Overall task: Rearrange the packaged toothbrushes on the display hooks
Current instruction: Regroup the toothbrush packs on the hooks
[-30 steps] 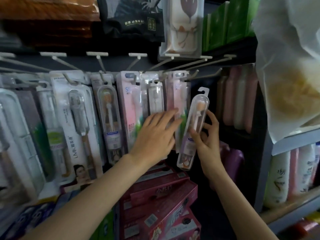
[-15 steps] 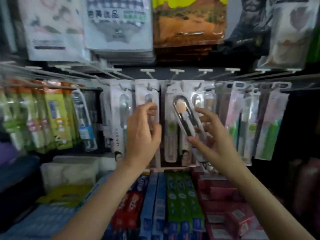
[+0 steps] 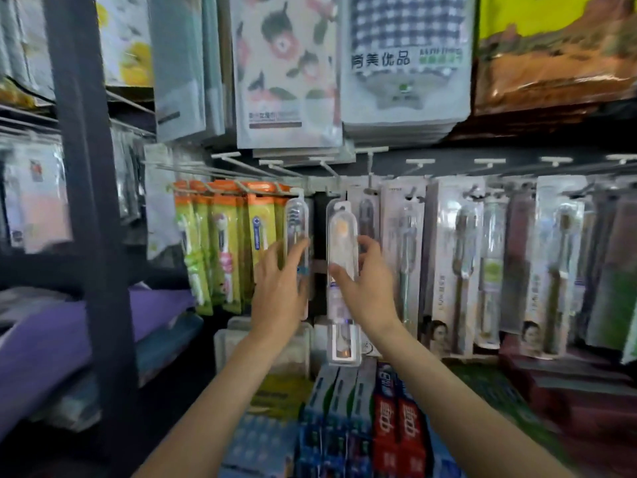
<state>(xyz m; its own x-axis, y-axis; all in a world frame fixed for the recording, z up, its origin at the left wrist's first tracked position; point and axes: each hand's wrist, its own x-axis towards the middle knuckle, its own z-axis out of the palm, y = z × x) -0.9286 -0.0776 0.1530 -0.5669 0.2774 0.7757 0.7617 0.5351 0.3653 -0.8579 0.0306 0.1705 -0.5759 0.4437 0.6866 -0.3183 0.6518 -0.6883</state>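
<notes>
Toothbrushes in clear packs were what both your hands worked on. Nearest the camera, your forearms reached up over the toothpaste boxes (image 3: 386,429) stacked on the shelf below. Your right hand (image 3: 370,291) held an upright clear toothbrush pack (image 3: 339,246) with an orange-white brush head, thumb on its left edge and fingers curled round its right edge and back; the pack's top tab sat just under the row of display hooks (image 3: 324,167), though whether it was on a hook could not be told. Your left hand (image 3: 281,291) had straight, relaxed fingers laid against the front of a second clear pack (image 3: 296,232), which hung upright just left of the held one, with a dark gap between the two. Left of that hung a row of green-and-orange toothbrush packs (image 3: 224,246). To the right of your right hand hung taller white carded toothbrush packs (image 3: 451,263), blurred in places. Farther up, above the hooks, hung flat bagged goods, one with a floral print (image 3: 286,63) and one with a blue checked pattern (image 3: 403,56). A dark upright post (image 3: 86,201) stood at the left.
</notes>
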